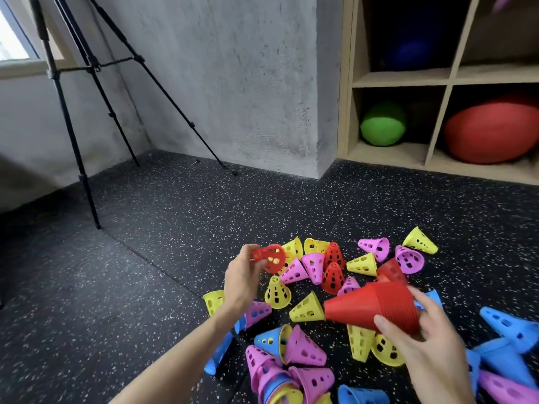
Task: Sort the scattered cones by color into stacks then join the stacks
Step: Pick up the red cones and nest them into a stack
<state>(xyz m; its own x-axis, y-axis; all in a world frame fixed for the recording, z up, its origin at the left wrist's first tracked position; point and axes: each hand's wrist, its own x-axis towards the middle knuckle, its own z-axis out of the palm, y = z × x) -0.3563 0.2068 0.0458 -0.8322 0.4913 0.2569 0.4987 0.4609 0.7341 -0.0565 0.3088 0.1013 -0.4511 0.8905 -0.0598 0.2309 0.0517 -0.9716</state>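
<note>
Head view, cones: we see thin perforated plastic cones in red, yellow, pink and blue scattered on the speckled floor (163, 205); we judge them light, slightly springy and hard to damage.
Head view, grip advice: we reckon the wide rim or the narrow tip gives the surest hold; the smooth walls may slip, though the holes offer purchase for a finger.
Head view, left hand (243, 277): it is raised above the pile, fingers curled round a single red cone (269, 258), pinching it near the narrow end with the open mouth turned roughly toward the camera.
Head view, right hand (428, 342): it grips the red stack (376, 309) at its wide end, thumb on the near side and fingers on the far side, tip pointing left toward the other hand.
Head view, relation: the single cone sits up and left of the stack's tip, apart from it, with yellow and pink cones on the floor below the gap.
Head view, still loose: two red cones on the floor (334, 266) stand just beyond the stack, among pink and yellow ones.
Head view, other groups: a mixed pink nest (271, 374) lies near the bottom edge; blue cones (507, 330) sit to the right.
Head view, handling judgement: nested cones probably wedge, so we would seat each one squarely.
Head view, surroundings: a tripod (75, 112) stands at left; a shelf (446, 80) at right holds balls.
</note>
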